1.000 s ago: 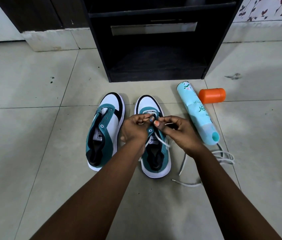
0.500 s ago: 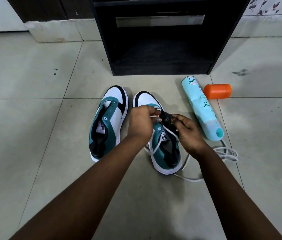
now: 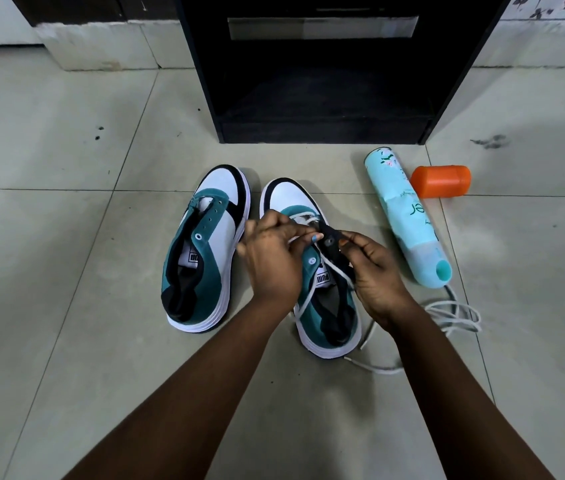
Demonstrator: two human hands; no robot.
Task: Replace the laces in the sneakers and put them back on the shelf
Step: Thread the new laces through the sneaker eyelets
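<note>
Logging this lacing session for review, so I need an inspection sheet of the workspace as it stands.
Surface: tiled floor, a few dark marks.
Job's things: left sneaker unlaced; right sneaker partly threaded with white lace; spare lace coiled on the floor.
Clutter: teal spray can lying down, orange cap beside it.
Grips: left hand pinches the lace; right hand holds the black eyelet flap.
Cables: nothing seen.
Surroundings: black shelf unit, bottom shelf dark.

- The two sneakers were teal, white and black.
- The lace was white.
- The spray can was light turquoise with a flower pattern.
- Its cap was orange.
- The shelf was black.
- The floor was pale grey tile.
</note>
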